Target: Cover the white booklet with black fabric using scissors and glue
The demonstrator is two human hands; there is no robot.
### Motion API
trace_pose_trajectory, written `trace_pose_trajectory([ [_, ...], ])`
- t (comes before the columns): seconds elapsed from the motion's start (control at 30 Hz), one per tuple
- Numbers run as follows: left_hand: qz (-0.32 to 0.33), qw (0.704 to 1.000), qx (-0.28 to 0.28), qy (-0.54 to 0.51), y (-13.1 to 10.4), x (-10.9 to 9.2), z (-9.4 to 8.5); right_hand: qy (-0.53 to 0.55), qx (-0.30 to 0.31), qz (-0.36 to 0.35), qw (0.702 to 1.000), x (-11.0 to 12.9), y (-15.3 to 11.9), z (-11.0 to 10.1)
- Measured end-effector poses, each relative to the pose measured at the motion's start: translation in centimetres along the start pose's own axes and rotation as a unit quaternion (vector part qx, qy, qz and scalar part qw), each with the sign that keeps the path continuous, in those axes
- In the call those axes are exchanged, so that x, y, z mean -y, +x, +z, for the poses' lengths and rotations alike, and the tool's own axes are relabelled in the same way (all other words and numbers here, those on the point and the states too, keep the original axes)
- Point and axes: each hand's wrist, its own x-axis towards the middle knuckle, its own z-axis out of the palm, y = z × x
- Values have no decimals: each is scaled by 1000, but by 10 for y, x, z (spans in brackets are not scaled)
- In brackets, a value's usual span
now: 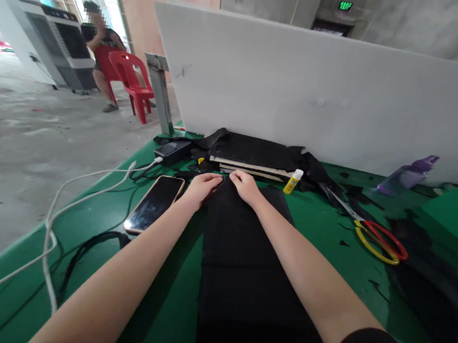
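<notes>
A long strip of black fabric (241, 249) lies down the middle of the green table (177, 275), running toward me. At its far end, my left hand (203, 189) pinches the left corner between thumb and fingers. Just to the right, my right hand (245, 187) grips the same far edge, its fingers curled in. A small gap separates the two hands. Beyond them sits a stack of pale boards (253, 170) with folded black cloth (256, 148) on top. A yellow glue stick (293, 182) with a white cap stands upright right of my right hand.
A phone (154, 204) lies left of my left forearm, near a black power bank (171, 152) and a white cable (53, 229). Scissors (375, 236) with red and yellow handles, black scraps and a purple bottle (408, 177) are at right. A white panel (322, 99) borders the back. A person (103, 43) sits far left.
</notes>
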Motion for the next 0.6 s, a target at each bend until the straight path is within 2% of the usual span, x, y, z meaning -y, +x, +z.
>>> trace_pose_trajectory([
  [0.2, 58, 997, -21, 41, 3, 6, 7, 21, -6, -3, 1000, -1, 0, 0],
  [0.4, 123, 986, -68, 86, 0, 7, 11, 30, -5, -6, 1000, -1, 0, 0],
  [0.5, 147, 982, -64, 99, 1, 7, 9, 32, -4, -4, 999, -2, 0, 0],
  [0.6, 136, 985, -51, 90, 2, 6, 7, 32, -3, -1, 999, -2, 0, 0],
])
